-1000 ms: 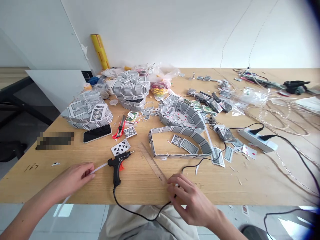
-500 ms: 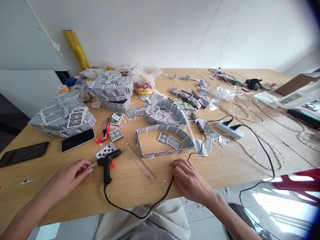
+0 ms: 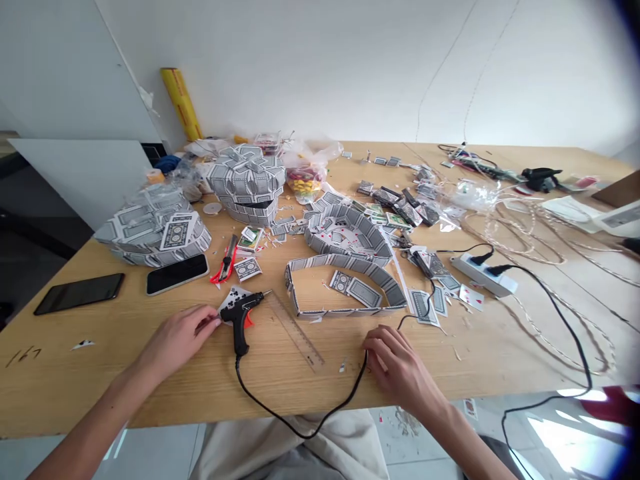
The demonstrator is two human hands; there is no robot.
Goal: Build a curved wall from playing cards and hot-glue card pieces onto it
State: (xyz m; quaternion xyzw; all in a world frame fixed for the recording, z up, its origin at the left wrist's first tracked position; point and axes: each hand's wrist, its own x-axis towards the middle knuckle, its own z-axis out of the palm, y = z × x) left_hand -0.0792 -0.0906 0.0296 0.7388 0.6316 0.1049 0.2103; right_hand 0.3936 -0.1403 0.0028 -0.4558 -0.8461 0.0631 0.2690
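Note:
A black glue gun (image 3: 240,320) with an orange trigger lies on the table, its nozzle pointing right over a playing card (image 3: 231,297). My left hand (image 3: 183,340) is at its rear end, fingers closed around the glue stick's end, which they mostly hide. Further right, my right hand (image 3: 397,363) rests on the table with its fingers curled over the gun's black cable (image 3: 345,405). Between the hands lies a clear ruler (image 3: 296,333). Behind it stands a curved band of folded cards (image 3: 345,263), with two loose cards inside.
Two card-covered boxes (image 3: 245,180) (image 3: 150,230), two phones (image 3: 80,293) (image 3: 177,274) and a red cutter (image 3: 227,260) are at the left. A heart-shaped card tray (image 3: 347,233) stands behind the band. Rightward are a power strip (image 3: 484,275) and coiled rope (image 3: 540,247).
The view has turned left, so the scene sits further right. My left fingers have moved up to the gun's rear, and the length of glue stick seen earlier no longer shows.

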